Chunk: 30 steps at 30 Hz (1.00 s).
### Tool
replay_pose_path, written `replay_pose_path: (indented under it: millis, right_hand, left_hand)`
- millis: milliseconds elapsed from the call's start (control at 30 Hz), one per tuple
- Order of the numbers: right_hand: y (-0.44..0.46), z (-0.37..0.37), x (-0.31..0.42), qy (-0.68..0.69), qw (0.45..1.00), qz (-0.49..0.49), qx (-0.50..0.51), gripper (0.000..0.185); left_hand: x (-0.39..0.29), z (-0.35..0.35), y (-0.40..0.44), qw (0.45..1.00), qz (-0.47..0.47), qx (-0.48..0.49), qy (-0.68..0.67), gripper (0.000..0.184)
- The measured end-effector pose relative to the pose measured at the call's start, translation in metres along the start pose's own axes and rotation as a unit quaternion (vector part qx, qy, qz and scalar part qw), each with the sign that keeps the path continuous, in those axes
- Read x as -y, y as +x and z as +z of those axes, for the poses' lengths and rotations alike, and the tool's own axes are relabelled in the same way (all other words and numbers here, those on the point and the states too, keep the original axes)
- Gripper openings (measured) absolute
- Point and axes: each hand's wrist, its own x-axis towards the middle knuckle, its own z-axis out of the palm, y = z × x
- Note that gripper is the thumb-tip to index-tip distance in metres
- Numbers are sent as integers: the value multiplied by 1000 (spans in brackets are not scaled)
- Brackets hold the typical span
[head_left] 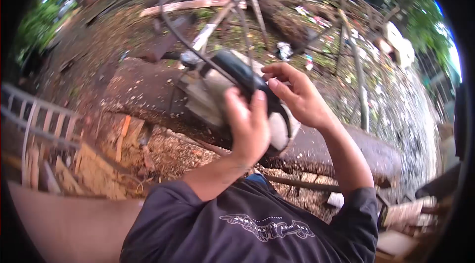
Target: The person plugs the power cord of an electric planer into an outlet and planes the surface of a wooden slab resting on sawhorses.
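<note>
A corded power tool (210,97) with a pale grey body and black handle lies on a dark wooden slab (143,84); blur hides its exact kind. Its black cable (170,23) arches up in a wide loop and comes down near my hands. My left hand (249,127) is over the tool's near side, fingertips apart and smeared by motion; whether it touches the cable I cannot make out. On the other side, my right hand (299,97) hovers by the black handle, its thumb and fingers bent and apart, with nothing visible between them.
Wood shavings (195,159) and offcuts (89,176) lie below the slab. A metal ladder-like frame (42,119) stands at left. Beyond the slab are a trestle of pale boards (213,27), upright poles (360,75) and scattered litter (284,50).
</note>
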Motion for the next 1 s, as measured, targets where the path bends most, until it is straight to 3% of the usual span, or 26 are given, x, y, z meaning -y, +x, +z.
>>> replay_pose_path:
  millis: [33,100,133,300,333,367,433,500,567,600,633,733,767,833,900,1000]
  right_hand:
    - [3,-1,4,-51,998,16,18,29]
    - [10,-3,-16,-133,990,-54,-1,30]
    - [15,-5,-23,-176,980,-93,-12,31]
    - [28,-8,-23,0,993,-53,105,36]
    - [35,-6,-34,-14,991,-88,103,38]
    - [40,-7,-24,32,986,-19,161,39]
    - [51,-12,-5,90,962,79,245,40]
    - [67,-10,2,107,944,108,294,35]
    - [81,-4,2,129,923,137,335,31]
    - [85,-1,3,147,912,165,346,30]
    - [88,2,4,166,900,191,355,29]
    - [86,7,3,165,907,191,337,26]
    - [87,9,4,148,912,198,328,24]
    - [88,11,10,146,911,197,332,23]
    - [91,15,17,122,911,206,337,22]
    - [96,20,20,90,910,206,349,21]
  left_hand:
    - [11,10,-2,1000,20,-1,0,26]
    - [35,14,-2,986,78,18,148,33]
    - [32,22,-5,991,85,13,103,35]
    - [15,6,-9,975,55,29,215,29]
    - [9,0,-14,984,50,11,168,26]
    - [-10,-7,-22,991,20,2,135,23]
    - [-46,-29,-37,985,86,-75,125,21]
    - [-79,-74,-48,961,154,-194,122,18]
    - [-124,-122,-63,926,130,-338,105,13]
    - [-141,-155,-74,918,186,-334,104,12]
    - [-158,-182,-88,885,203,-393,146,11]
    - [-191,-213,-111,893,124,-402,161,13]
    - [-187,-219,-109,920,76,-354,150,14]
    - [-158,-226,-105,958,-15,-263,115,17]
    - [-118,-223,-82,950,-91,-227,192,21]
    - [-66,-211,-47,957,-93,-172,214,25]
